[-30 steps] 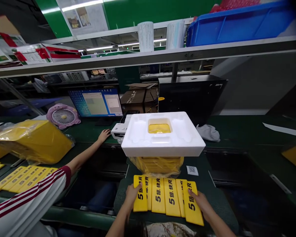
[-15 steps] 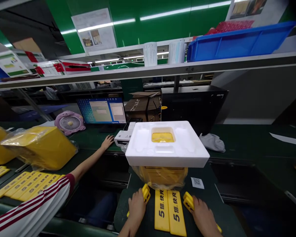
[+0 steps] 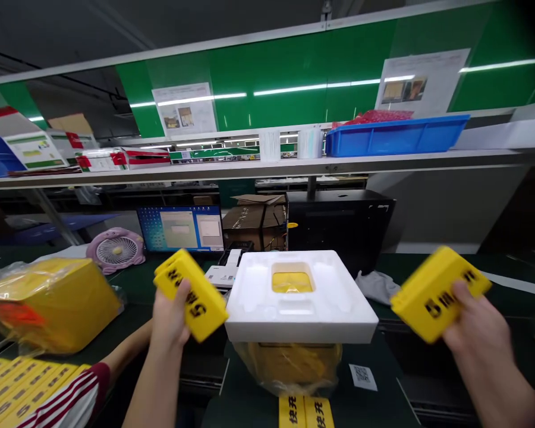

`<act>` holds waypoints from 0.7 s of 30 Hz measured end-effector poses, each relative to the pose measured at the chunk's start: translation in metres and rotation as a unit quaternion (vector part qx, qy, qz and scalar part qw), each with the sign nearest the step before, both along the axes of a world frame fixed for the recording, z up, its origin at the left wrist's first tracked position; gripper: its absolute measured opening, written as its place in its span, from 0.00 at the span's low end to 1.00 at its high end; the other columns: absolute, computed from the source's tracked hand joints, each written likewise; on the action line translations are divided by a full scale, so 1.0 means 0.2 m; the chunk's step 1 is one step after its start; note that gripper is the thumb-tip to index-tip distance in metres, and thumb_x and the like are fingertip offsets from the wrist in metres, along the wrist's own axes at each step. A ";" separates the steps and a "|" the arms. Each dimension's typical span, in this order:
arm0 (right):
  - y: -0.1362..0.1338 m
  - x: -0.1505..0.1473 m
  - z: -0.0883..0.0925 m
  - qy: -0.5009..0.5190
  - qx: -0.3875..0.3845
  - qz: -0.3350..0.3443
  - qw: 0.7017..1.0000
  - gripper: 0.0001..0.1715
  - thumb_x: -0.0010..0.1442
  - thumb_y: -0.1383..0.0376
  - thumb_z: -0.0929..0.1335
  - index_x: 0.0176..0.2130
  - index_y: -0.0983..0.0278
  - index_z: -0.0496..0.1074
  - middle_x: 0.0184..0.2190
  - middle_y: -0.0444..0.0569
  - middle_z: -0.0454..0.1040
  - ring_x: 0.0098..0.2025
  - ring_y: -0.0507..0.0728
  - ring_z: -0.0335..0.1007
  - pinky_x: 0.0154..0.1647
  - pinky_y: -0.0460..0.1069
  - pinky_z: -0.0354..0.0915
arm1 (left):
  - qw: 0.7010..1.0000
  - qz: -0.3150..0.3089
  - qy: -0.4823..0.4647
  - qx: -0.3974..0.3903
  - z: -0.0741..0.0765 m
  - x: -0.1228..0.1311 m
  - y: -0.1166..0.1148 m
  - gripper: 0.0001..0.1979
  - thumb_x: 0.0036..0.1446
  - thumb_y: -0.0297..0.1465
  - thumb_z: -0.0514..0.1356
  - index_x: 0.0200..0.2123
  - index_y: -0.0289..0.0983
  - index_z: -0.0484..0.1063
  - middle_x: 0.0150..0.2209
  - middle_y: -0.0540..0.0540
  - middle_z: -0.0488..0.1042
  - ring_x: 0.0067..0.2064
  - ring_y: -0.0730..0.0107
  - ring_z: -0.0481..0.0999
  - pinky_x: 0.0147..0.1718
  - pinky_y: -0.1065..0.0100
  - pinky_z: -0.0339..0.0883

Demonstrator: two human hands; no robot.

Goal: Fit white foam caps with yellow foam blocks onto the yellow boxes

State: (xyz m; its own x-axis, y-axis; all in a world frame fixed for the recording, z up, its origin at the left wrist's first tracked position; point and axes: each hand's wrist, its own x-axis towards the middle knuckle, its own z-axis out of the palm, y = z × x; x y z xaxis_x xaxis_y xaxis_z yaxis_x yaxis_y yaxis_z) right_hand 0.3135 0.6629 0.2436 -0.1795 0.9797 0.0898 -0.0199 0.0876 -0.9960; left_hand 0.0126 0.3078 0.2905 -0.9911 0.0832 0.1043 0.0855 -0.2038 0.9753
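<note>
My left hand (image 3: 172,312) is raised left of the white foam tray, its fingers closed round a flat yellow block (image 3: 198,300) with black lettering. A second yellow layer shows behind that one. On the other side, my right hand (image 3: 479,324) grips a similar lettered yellow block (image 3: 439,294), slightly blurred. Between the hands, the white foam tray (image 3: 263,330) has a central opening showing yellow beneath. It rests on a yellow box (image 3: 294,365) wrapped in clear plastic. Two lettered yellow strips (image 3: 305,411) lie in front of the box at the lower edge.
Another person's sleeve (image 3: 78,395) and forearm lie at lower left, beside rows of yellow blocks (image 3: 22,383) and a plastic-wrapped yellow box (image 3: 53,303). Behind are a purple fan (image 3: 116,249), a monitor (image 3: 181,229), a white printer (image 3: 223,275) and a shelf with a blue bin (image 3: 396,137).
Both my hands have risen from the bench beside the strips, carrying yellow blocks up and outward to either side of the foam tray. The camera view has tilted up.
</note>
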 end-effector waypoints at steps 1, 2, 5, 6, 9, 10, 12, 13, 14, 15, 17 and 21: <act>-0.04 -0.12 0.14 0.097 -0.019 0.025 0.995 0.38 0.52 0.48 0.63 0.56 0.63 0.51 0.59 0.59 0.54 0.55 0.64 0.59 0.42 0.52 0.69 | 0.998 -0.049 0.040 0.018 0.08 -0.02 0.11 0.25 0.47 0.39 0.61 0.48 0.42 0.57 0.45 0.45 0.69 0.40 0.60 0.74 0.35 0.60 0.72; -0.08 -0.25 0.24 0.154 -0.024 0.052 0.986 0.33 0.50 0.52 0.66 0.52 0.62 0.56 0.55 0.56 0.60 0.52 0.63 0.63 0.42 0.52 0.69 | 0.994 -0.082 0.068 0.021 0.14 -0.04 0.22 0.27 0.46 0.40 0.62 0.48 0.41 0.56 0.45 0.45 0.69 0.41 0.60 0.74 0.36 0.59 0.72; -0.18 -0.53 0.33 0.149 -0.043 0.163 0.974 0.28 0.47 0.55 0.70 0.46 0.60 0.60 0.45 0.50 0.70 0.41 0.61 0.70 0.36 0.53 0.71 | 0.987 -0.140 0.074 -0.035 0.15 -0.05 0.48 0.33 0.46 0.37 0.64 0.53 0.42 0.52 0.44 0.41 0.69 0.38 0.61 0.75 0.35 0.57 0.72; -0.19 -0.58 0.30 0.116 -0.050 0.191 0.973 0.29 0.47 0.55 0.70 0.47 0.59 0.59 0.42 0.49 0.71 0.38 0.60 0.71 0.34 0.53 0.71 | 0.984 -0.154 0.065 -0.062 0.13 -0.05 0.53 0.36 0.46 0.35 0.64 0.56 0.43 0.48 0.45 0.40 0.69 0.36 0.62 0.75 0.33 0.58 0.72; -0.18 -0.67 0.20 0.013 -0.078 0.270 0.960 0.34 0.49 0.55 0.69 0.52 0.59 0.55 0.35 0.49 0.73 0.30 0.59 0.72 0.29 0.53 0.70 | 0.964 -0.229 0.046 -0.123 0.05 -0.05 0.57 0.47 0.46 0.32 0.64 0.60 0.50 0.35 0.48 0.39 0.67 0.34 0.62 0.75 0.31 0.59 0.72; -0.18 -0.68 0.17 -0.013 -0.078 0.290 0.954 0.35 0.49 0.55 0.68 0.53 0.59 0.54 0.34 0.49 0.73 0.29 0.59 0.72 0.29 0.54 0.69 | 0.955 -0.257 0.045 -0.142 0.03 -0.05 0.56 0.48 0.45 0.32 0.64 0.60 0.52 0.33 0.49 0.40 0.67 0.33 0.63 0.75 0.30 0.60 0.72; -0.17 -0.69 0.13 -0.076 -0.049 0.293 0.952 0.35 0.52 0.53 0.66 0.55 0.60 0.52 0.34 0.50 0.73 0.29 0.59 0.71 0.30 0.55 0.68 | 0.934 -0.295 0.051 -0.194 0.00 -0.07 0.55 0.46 0.46 0.34 0.62 0.60 0.51 0.34 0.47 0.41 0.69 0.32 0.64 0.75 0.30 0.61 0.71; -0.16 -0.69 0.11 -0.125 -0.007 0.272 0.954 0.34 0.54 0.52 0.64 0.55 0.61 0.53 0.36 0.52 0.72 0.32 0.60 0.71 0.33 0.56 0.68 | 0.925 -0.296 0.061 -0.232 -0.01 -0.08 0.55 0.44 0.47 0.35 0.61 0.60 0.49 0.36 0.46 0.41 0.70 0.31 0.64 0.75 0.30 0.62 0.71; -0.15 -0.69 0.10 -0.185 0.052 0.239 0.952 0.31 0.55 0.53 0.62 0.55 0.63 0.55 0.38 0.54 0.72 0.36 0.62 0.70 0.38 0.58 0.67 | 0.916 -0.281 0.077 -0.276 -0.02 -0.10 0.55 0.41 0.47 0.35 0.60 0.60 0.46 0.40 0.45 0.40 0.70 0.32 0.63 0.75 0.31 0.62 0.70; -0.15 -0.69 0.09 -0.249 0.121 0.199 0.940 0.28 0.57 0.55 0.60 0.53 0.66 0.58 0.41 0.57 0.70 0.42 0.64 0.68 0.44 0.60 0.64 | 0.906 -0.255 0.097 -0.324 -0.02 -0.11 0.56 0.38 0.47 0.36 0.59 0.59 0.42 0.44 0.46 0.39 0.69 0.34 0.62 0.74 0.33 0.62 0.70; -0.13 -0.70 0.07 -0.357 0.247 0.121 0.893 0.24 0.58 0.60 0.57 0.50 0.69 0.63 0.50 0.60 0.64 0.54 0.68 0.56 0.53 0.62 0.55 | 0.871 -0.172 0.167 -0.428 -0.02 -0.14 0.60 0.33 0.46 0.37 0.59 0.55 0.32 0.55 0.50 0.33 0.65 0.45 0.55 0.70 0.44 0.58 0.65; -0.05 -0.76 0.07 -0.396 0.321 0.135 0.850 0.29 0.56 0.61 0.59 0.56 0.67 0.58 0.62 0.53 0.47 0.63 0.64 0.37 0.59 0.63 0.45 | 0.785 -0.080 0.280 -0.547 -0.02 -0.19 0.67 0.24 0.47 0.37 0.57 0.45 0.28 0.67 0.59 0.32 0.53 0.60 0.45 0.47 0.57 0.45 0.37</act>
